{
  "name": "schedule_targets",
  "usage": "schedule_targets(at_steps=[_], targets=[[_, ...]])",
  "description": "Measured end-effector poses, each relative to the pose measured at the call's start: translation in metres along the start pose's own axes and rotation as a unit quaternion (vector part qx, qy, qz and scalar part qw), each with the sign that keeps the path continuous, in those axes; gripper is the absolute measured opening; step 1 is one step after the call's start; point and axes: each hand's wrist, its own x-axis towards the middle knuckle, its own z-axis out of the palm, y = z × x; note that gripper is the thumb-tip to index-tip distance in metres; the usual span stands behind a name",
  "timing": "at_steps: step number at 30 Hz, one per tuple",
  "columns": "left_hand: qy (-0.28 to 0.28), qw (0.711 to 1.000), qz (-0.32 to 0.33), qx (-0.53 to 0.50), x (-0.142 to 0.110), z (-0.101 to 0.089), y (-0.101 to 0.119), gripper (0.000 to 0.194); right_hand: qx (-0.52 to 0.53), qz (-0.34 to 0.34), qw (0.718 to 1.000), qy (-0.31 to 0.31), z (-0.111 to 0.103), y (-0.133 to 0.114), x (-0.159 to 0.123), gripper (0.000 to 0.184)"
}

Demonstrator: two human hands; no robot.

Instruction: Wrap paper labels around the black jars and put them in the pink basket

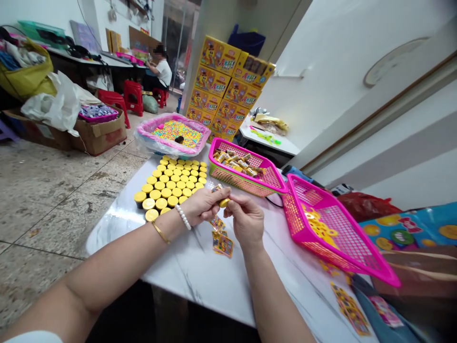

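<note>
Over the middle of the table, my left hand (203, 205) and my right hand (247, 220) meet with fingertips pinched around a small round yellow cap (224, 203). What lies under the cap is hidden by my fingers. Printed stickers or cards (223, 244) lie loosely on the table just below my hands. To the left of my left hand, many small dark cups with yellow lids (166, 193) stand upright in close rows.
A tray of colourful beads (178, 133) stands behind the rows. Beside it is a pink basket (246, 178) with wrapped pieces; another pink basket (348, 236) holds yellow parts. Stacked yellow boxes (228, 88) rise behind the white table (193, 271). A person (162, 71) sits far back.
</note>
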Motion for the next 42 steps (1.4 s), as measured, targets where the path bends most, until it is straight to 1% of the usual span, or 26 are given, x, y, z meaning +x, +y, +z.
schedule_targets(at_steps=[2, 5, 6, 8, 12, 14, 17, 20, 22, 23, 25, 28, 30, 31, 34, 35, 37, 39, 42], targets=[[-0.011, 1.000, -0.009, -0.010, 0.001, -0.001, -0.002, 0.056, -0.014, -0.010, 1.000, -0.009, -0.001, 0.001, 0.000, 0.016], [-0.015, 1.000, -0.009, -0.012, 0.002, -0.002, -0.004, 0.057, -0.042, -0.046, 0.997, -0.034, -0.001, -0.002, 0.002, 0.018], [-0.015, 1.000, -0.008, -0.012, 0.002, -0.002, -0.004, 0.057, -0.049, -0.059, 0.997, -0.029, 0.000, -0.004, 0.003, 0.018], [-0.015, 0.999, -0.014, -0.027, 0.002, -0.002, -0.004, 0.053, -0.057, -0.071, 0.996, -0.002, 0.000, -0.006, 0.003, 0.014], [-0.016, 0.996, -0.036, -0.074, 0.002, 0.000, 0.000, 0.036, -0.063, -0.061, 0.995, 0.039, 0.001, -0.007, 0.002, 0.012], [-0.011, 0.996, -0.041, -0.079, 0.001, 0.001, 0.001, 0.035, -0.063, -0.055, 0.995, 0.046, 0.001, -0.007, 0.002, 0.011], [0.003, 0.997, -0.043, -0.068, 0.002, 0.002, 0.001, 0.043, -0.058, -0.046, 0.997, 0.024, 0.001, -0.005, 0.003, 0.011], [0.017, 0.998, -0.040, -0.053, 0.004, 0.001, -0.003, 0.048, -0.070, -0.082, 0.994, -0.021, 0.000, -0.002, 0.005, 0.018], [0.017, 0.997, -0.040, -0.061, 0.005, 0.001, -0.005, 0.047, -0.082, -0.108, 0.990, -0.034, -0.001, 0.001, 0.007, 0.015], [0.015, 0.997, -0.040, -0.070, 0.005, 0.001, -0.005, 0.046, -0.088, -0.109, 0.989, -0.035, -0.002, 0.001, 0.007, 0.013], [0.016, 0.995, -0.034, -0.088, 0.005, 0.003, -0.006, 0.043, -0.096, -0.089, 0.990, -0.045, -0.003, 0.000, 0.007, 0.015], [0.040, 0.995, -0.024, -0.093, 0.003, 0.005, -0.007, 0.045, -0.135, -0.044, 0.986, -0.085, -0.005, -0.008, 0.005, 0.021], [0.043, 0.995, -0.027, -0.081, 0.002, 0.006, -0.006, 0.050, -0.174, -0.036, 0.979, -0.096, -0.006, -0.016, 0.004, 0.021], [0.037, 0.996, -0.035, -0.072, 0.002, 0.005, -0.005, 0.053, -0.184, -0.036, 0.978, -0.093, -0.007, -0.020, 0.004, 0.021], [0.002, 0.998, -0.057, -0.037, 0.001, 0.002, -0.001, 0.060, -0.150, -0.021, 0.986, -0.077, -0.008, -0.025, 0.004, 0.022], [0.002, 0.998, -0.052, -0.019, 0.000, 0.001, 0.000, 0.060, -0.132, -0.011, 0.988, -0.076, -0.009, -0.025, 0.005, 0.023], [0.025, 0.999, -0.029, 0.016, 0.000, 0.000, 0.002, 0.057, -0.112, -0.007, 0.990, -0.081, -0.010, -0.023, 0.006, 0.023], [0.060, 0.998, -0.004, 0.032, 0.000, 0.000, 0.001, 0.056, -0.118, -0.040, 0.989, -0.083, -0.011, -0.019, 0.006, 0.022], [0.085, 0.996, 0.005, 0.019, 0.000, 0.003, -0.001, 0.054, -0.143, -0.120, 0.981, -0.051, -0.010, -0.012, 0.002, 0.013]])
